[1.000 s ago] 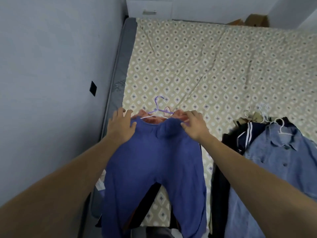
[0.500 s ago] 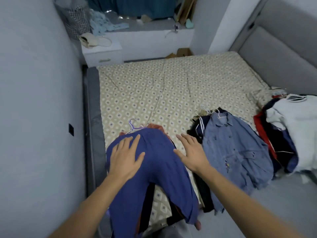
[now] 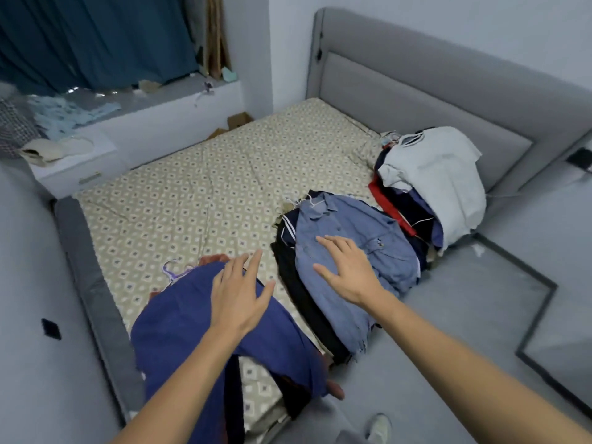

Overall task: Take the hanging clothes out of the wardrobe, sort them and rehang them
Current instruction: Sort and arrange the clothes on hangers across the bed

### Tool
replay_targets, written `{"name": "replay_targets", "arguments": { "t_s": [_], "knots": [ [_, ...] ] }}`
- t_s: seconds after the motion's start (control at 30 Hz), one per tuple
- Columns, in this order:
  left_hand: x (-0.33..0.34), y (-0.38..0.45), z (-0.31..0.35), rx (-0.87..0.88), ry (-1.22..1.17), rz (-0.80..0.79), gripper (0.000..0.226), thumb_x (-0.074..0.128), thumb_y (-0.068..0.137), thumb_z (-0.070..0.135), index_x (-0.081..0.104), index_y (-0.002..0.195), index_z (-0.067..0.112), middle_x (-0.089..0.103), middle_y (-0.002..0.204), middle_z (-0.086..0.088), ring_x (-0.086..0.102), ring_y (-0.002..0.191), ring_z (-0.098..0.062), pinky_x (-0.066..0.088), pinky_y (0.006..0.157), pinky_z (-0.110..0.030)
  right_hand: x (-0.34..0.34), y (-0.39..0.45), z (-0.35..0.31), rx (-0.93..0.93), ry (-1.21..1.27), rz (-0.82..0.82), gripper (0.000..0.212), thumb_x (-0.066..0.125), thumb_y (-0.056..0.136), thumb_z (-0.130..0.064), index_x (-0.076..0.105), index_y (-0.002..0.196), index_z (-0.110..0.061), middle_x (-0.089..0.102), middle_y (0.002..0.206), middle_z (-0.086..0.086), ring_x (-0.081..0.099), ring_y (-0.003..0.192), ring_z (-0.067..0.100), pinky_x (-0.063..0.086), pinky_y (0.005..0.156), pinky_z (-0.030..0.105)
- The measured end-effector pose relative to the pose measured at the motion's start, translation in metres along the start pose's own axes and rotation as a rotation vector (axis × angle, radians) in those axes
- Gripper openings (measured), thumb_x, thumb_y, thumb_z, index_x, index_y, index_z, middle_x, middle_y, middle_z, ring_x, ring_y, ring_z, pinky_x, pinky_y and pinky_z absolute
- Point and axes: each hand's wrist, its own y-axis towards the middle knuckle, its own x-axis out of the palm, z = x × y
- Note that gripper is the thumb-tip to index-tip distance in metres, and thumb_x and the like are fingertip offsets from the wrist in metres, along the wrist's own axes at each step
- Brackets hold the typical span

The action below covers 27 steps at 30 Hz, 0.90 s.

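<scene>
Your left hand (image 3: 238,296) has its fingers spread and straight, gripping nothing, over the blue trousers (image 3: 192,318) at the bed's (image 3: 192,193) near edge. Your right hand (image 3: 347,267), equally splayed and empty, is over the denim shirt (image 3: 378,238) beside them. No writing is legible.
</scene>
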Motion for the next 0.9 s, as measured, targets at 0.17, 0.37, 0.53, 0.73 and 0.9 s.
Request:
{"name": "replay_targets", "arguments": {
  "t_s": [0.17, 0.37, 0.53, 0.73, 0.9],
  "knots": [
    [0.032, 0.034, 0.074, -0.011, 0.013, 0.002, 0.077, 0.028, 0.097, 0.068, 0.033, 0.162, 0.026, 0.051, 0.145, -0.004, 0.044, 0.137, -0.024, 0.043, 0.106, -0.048, -0.028, -0.019, 0.086, -0.007, -0.02, -0.016, 0.073, 0.032, 0.098, -0.07, 0.038, 0.158, -0.028, 0.043, 0.157, -0.003, 0.035, 0.144, 0.02, 0.038, 0.113, 0.046],
    [0.065, 0.066, 0.166, -0.074, 0.007, -0.006, 0.078, 0.027, 0.096, 0.068, 0.034, 0.161, 0.026, 0.052, 0.141, -0.003, 0.046, 0.133, -0.024, 0.045, 0.103, -0.049, -0.071, -0.02, 0.186, -0.037, -0.024, -0.058, 0.068, 0.041, 0.101, -0.065, 0.04, 0.158, -0.027, 0.043, 0.157, -0.003, 0.035, 0.144, 0.019, 0.035, 0.112, 0.044],
    [0.082, 0.095, 0.202, -0.106, -0.002, 0.011, 0.076, 0.03, 0.097, 0.066, 0.035, 0.16, 0.024, 0.054, 0.136, -0.004, 0.051, 0.126, -0.026, 0.046, 0.099, -0.046, -0.088, 0.009, 0.239, -0.052, -0.01, -0.102, 0.074, 0.034, 0.097, -0.07, 0.041, 0.157, -0.027, 0.045, 0.155, -0.003, 0.037, 0.143, 0.02, 0.039, 0.111, 0.045],
    [0.111, 0.163, 0.211, -0.126, -0.019, -0.002, 0.074, 0.036, 0.097, 0.063, 0.035, 0.16, 0.023, 0.053, 0.131, -0.004, 0.05, 0.124, -0.025, 0.046, 0.095, -0.045, -0.085, 0.077, 0.278, -0.085, -0.014, -0.135, 0.076, 0.036, 0.096, -0.07, 0.039, 0.158, -0.027, 0.044, 0.157, -0.002, 0.036, 0.144, 0.02, 0.037, 0.112, 0.046],
    [0.137, 0.227, 0.204, -0.17, -0.019, -0.053, 0.078, 0.03, 0.096, 0.066, 0.036, 0.16, 0.021, 0.054, 0.131, -0.005, 0.051, 0.123, -0.028, 0.046, 0.095, -0.046, -0.085, 0.144, 0.317, -0.095, -0.061, -0.191, 0.079, 0.039, 0.095, -0.072, 0.037, 0.159, -0.026, 0.044, 0.158, 0.0, 0.037, 0.144, 0.023, 0.04, 0.111, 0.048]
  ]
}}
